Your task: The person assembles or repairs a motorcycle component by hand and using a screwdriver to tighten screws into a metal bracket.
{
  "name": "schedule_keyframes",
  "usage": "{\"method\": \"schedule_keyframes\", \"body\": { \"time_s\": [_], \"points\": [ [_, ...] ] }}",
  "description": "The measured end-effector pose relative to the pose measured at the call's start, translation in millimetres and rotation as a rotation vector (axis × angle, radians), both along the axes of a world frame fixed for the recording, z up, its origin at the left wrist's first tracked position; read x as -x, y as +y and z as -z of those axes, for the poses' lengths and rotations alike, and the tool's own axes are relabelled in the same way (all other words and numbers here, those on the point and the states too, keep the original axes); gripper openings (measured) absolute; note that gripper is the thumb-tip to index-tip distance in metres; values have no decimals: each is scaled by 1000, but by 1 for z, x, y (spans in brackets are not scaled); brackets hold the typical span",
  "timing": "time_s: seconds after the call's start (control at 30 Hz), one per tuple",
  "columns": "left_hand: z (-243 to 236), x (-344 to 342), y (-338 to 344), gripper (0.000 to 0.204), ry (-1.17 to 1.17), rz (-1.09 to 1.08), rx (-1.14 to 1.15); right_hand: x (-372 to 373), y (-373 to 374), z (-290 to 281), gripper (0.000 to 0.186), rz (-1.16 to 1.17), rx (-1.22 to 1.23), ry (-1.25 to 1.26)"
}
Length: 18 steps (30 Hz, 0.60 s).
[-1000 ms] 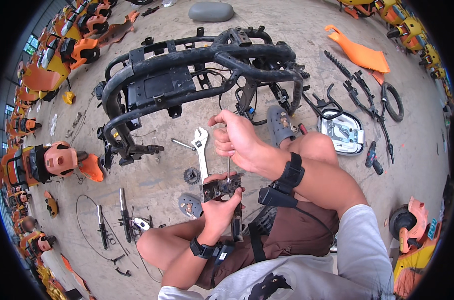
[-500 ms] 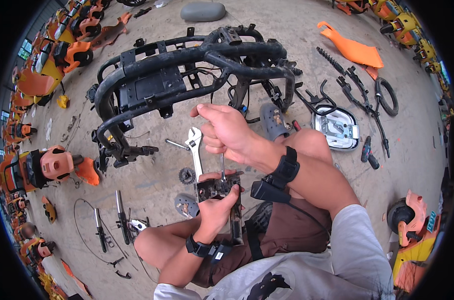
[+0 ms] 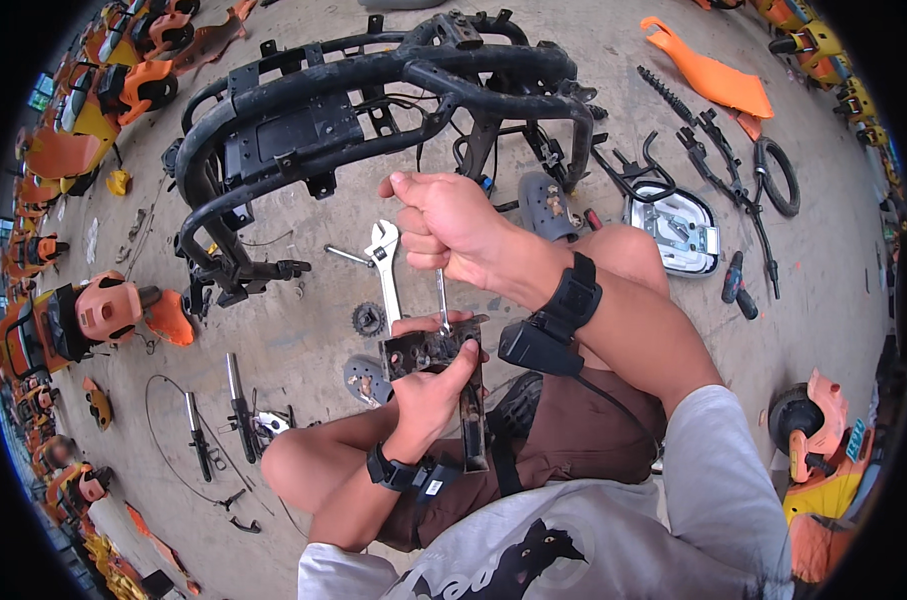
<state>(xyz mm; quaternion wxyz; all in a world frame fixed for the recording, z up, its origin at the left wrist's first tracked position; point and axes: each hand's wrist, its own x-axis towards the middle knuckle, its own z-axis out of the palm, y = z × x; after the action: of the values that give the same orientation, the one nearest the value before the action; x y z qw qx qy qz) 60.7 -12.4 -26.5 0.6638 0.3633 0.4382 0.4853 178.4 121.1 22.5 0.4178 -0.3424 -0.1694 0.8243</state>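
Note:
My left hand [image 3: 428, 395] is wrapped around a dark, worn metal bracket [image 3: 474, 420] with a holed plate at its top, held above my lap. Above it my right hand [image 3: 448, 230] is closed in a fist on a slim metal-shafted tool [image 3: 442, 298]. The shaft points down and its lower end meets the bracket's top; the grip end is hidden in my fingers, so its exact kind cannot be told. On the floor just left of my hands lie a silver adjustable wrench [image 3: 385, 275], a smaller bolt-like rod [image 3: 348, 255] and a dark toothed gear [image 3: 368, 319].
A black tubular vehicle frame [image 3: 293, 135] stands ahead. To the right are a white-lined tray [image 3: 673, 235], a power drill [image 3: 738, 285], an orange panel [image 3: 708, 75] and a tyre [image 3: 776, 178]. Shock-absorber tubes [image 3: 238, 410] lie left; orange and yellow scooters [image 3: 103, 310] line both sides.
The view has tilted, so the frame and floor items sit higher in the picture. Both hands keep their hold; the bracket and tool remain together, with little visible turning.

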Motion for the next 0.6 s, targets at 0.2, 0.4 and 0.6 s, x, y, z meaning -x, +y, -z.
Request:
{"method": "schedule_keyframes", "body": {
  "time_s": [0.2,0.4,0.6],
  "points": [
    [9,1,-4,39,14,33,-53,-5,2,4,19,-17,71,-5],
    [8,7,-9,40,-29,68,14,-7,-7,3,20,-55,85,-8],
    [21,8,3,39,26,20,-134,-20,1,17,22,3,66,51]
  ]
}}
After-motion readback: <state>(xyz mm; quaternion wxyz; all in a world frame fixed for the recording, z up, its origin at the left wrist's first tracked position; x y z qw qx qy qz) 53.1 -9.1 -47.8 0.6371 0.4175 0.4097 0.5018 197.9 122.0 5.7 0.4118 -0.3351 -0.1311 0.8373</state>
